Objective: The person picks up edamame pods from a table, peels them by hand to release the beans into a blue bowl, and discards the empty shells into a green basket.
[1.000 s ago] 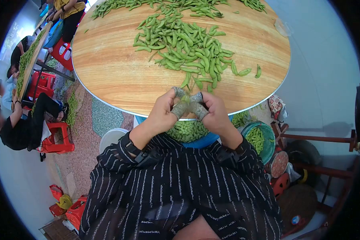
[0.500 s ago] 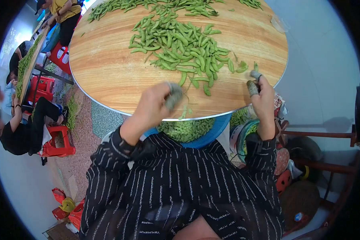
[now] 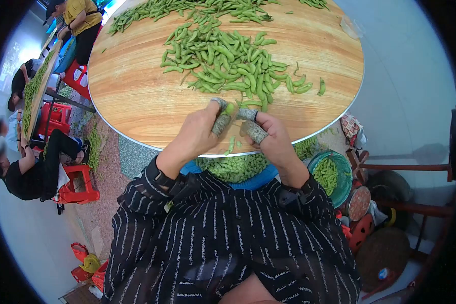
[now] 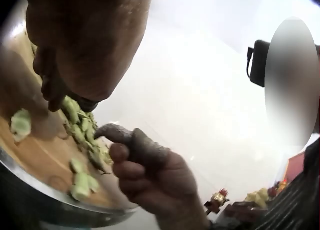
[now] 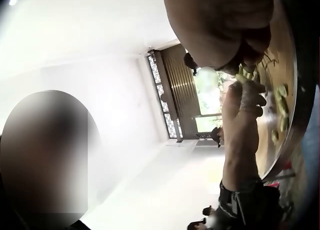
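In the head view my left hand (image 3: 192, 133) pinches a green soybean pod (image 3: 230, 108) between thumb and forefinger, above the near edge of the round wooden table (image 3: 137, 109). My right hand (image 3: 276, 139) is close beside it, thumb and forefinger pointing toward the pod with their tips apart. Grey woven finger sleeves (image 3: 257, 131) cover the thumb and forefinger of both hands. The left wrist view shows the right hand (image 4: 155, 177) with its other fingers curled in. Pale shelled pieces (image 3: 230, 145) lie on the table just below the hands.
A heap of pods (image 3: 228, 61) spreads over the table's middle, with more at the far edge. Below the near edge sits a blue basin (image 3: 261, 181) of shelled beans. To the right is a green bucket (image 3: 345, 177) holding pods. People sit at another table on the left.
The hands were together, then parted, the right one reaching out to the table's right side near a loose pod. It has come back beside the left hand; that loose pod still lies there.
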### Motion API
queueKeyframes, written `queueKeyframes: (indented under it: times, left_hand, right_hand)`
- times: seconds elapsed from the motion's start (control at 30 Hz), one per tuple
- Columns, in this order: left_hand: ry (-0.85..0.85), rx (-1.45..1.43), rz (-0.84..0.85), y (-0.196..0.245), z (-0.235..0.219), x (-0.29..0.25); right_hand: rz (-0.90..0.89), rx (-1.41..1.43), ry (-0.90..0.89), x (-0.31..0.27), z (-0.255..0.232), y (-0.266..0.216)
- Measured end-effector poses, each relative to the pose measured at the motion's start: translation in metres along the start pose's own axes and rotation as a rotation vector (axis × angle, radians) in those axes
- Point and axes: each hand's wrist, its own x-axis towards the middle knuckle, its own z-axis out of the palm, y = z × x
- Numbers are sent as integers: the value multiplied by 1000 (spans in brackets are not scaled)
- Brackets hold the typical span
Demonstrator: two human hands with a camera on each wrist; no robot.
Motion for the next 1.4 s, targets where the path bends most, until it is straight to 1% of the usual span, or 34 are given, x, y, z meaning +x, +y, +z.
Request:
queueKeyframes:
  times: [0.03, 0.1, 0.13, 0.17, 0.23, 0.3, 0.37, 0.43, 0.5, 0.6, 0.7, 0.73, 0.77, 0.83, 0.87, 0.9, 0.93, 1.0, 1.03, 1.07, 1.1, 1.17, 1.2, 1.23, 1.27, 1.3, 1.33, 1.37, 1.4]
  left_hand:
    - [1, 0, -2, 2, 0, -4]
    - [-27, -48, 72, 5, 1, -11]
    - [53, -106, 173, 4, 4, -14]
    - [52, -109, 173, 2, 6, -16]
    - [47, 63, 241, -3, 7, -21]
    - [51, 96, 226, 0, 6, -21]
    - [52, 132, 215, 2, 5, -22]
    - [101, 286, 269, 2, 5, -23]
    - [102, 306, 292, 4, 4, -23]
    - [120, 358, 324, 7, 2, -23]
    - [132, 398, 349, 10, 2, -22]
    - [136, 420, 352, 11, 3, -22]
    - [139, 441, 353, 12, 4, -22]
    - [135, 450, 365, 9, 3, -19]
    - [125, 374, 346, 10, 2, -18]
    - [106, 292, 324, 11, 4, -19]
    - [94, 282, 320, 12, 4, -19]
    - [111, -48, 258, 12, 1, -14]
    - [99, -56, 257, 9, 3, -12]
    - [126, -170, 241, 4, 4, -11]
    - [158, -282, 220, 1, 5, -12]
    - [157, -337, 231, 6, 7, -15]
    - [79, -406, 125, 10, 8, -17]
    - [-2, -478, 13, 11, 10, -21]
    - [-48, -463, -69, 6, 10, -21]
    - [-53, -473, -85, 3, 11, -21]
    - [-108, -568, -144, 1, 10, -22]
    - [-162, -660, -198, 1, 8, -23]
    - [-172, -825, -211, 6, 3, -23]
  right_hand:
    - [1, 0, -2, 1, 3, 0]
    - [-1, 71, -14, 2, 8, -1]
    - [-1, 69, -12, 1, 10, -2]
    - [-3, 94, 20, 1, 12, -3]
    - [-1, 117, 49, 0, 12, -2]
    - [3, 153, -49, -1, 8, 1]
    - [-13, 105, -51, -1, 10, 0]
    - [-32, 59, -49, -2, 13, -2]
    - [-45, 14, -10, -4, 16, -4]
    - [-62, -12, -21, -3, 15, -1]
    - [-79, -9, -42, -3, 12, 2]
    - [-55, 15, 6, -3, 14, 2]
    - [-71, 11, -4, -3, 15, 2]
    - [-81, 92, 12, -4, 15, 3]
    - [-30, 150, -3, -5, 13, 2]
    - [-26, 151, 0, -6, 14, -1]
    - [-25, 129, 14, -7, 15, -6]
    - [-14, 111, 47, -11, 17, -11]
    - [-69, 108, 51, -11, 19, -12]
    - [-127, 103, 48, -10, 20, -14]
    - [-120, 104, 46, -9, 17, -14]
    - [-155, 74, -37, -9, 12, -14]
    - [-146, 56, 3, -8, 19, -23]
    - [-124, 60, 5, -5, 17, -20]
    - [-211, -70, -28, -2, 14, -16]
    - [-302, -201, -64, 1, 11, -13]
    - [-282, -319, -32, -1, 9, -16]
    - [-270, -316, -33, -1, 11, -19]
    - [-377, -452, -14, -1, 12, -23]
